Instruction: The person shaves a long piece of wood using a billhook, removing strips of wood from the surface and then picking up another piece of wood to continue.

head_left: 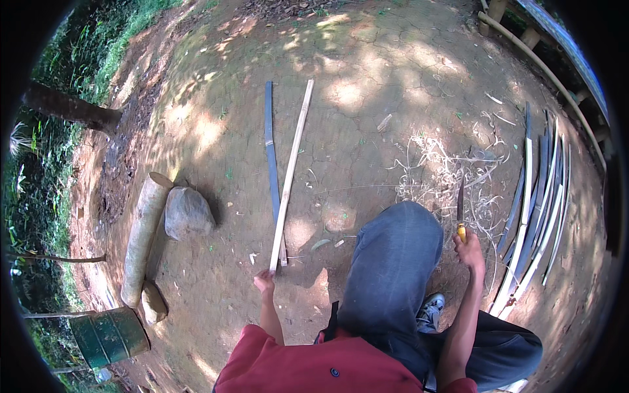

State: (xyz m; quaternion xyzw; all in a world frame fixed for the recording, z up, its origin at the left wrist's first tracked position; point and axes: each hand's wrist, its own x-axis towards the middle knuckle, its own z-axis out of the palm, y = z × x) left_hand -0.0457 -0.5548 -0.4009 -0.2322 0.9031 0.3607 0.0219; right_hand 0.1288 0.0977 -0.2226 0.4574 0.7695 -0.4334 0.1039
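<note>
My left hand [265,281] is closed on the near end of a long pale strip [292,173], which looks like split bamboo. The strip slants away from me over the ground. Partly beneath it lies a dark strip [270,150], crossing it at a narrow angle. Out to the right, my right hand [469,250] grips the yellow handle of a knife [460,206], its long dark blade pointing away from me. Curly pale shavings [432,167] lie around and beyond the blade. My bent knee [400,252] is between the two hands.
Several dark and pale strips [534,203] lie bundled on the right. To the left are a log [145,236], a grey rock [189,213], a smaller stone [153,304] and a green drum [110,337]. A wooden rail [544,62] borders the far right.
</note>
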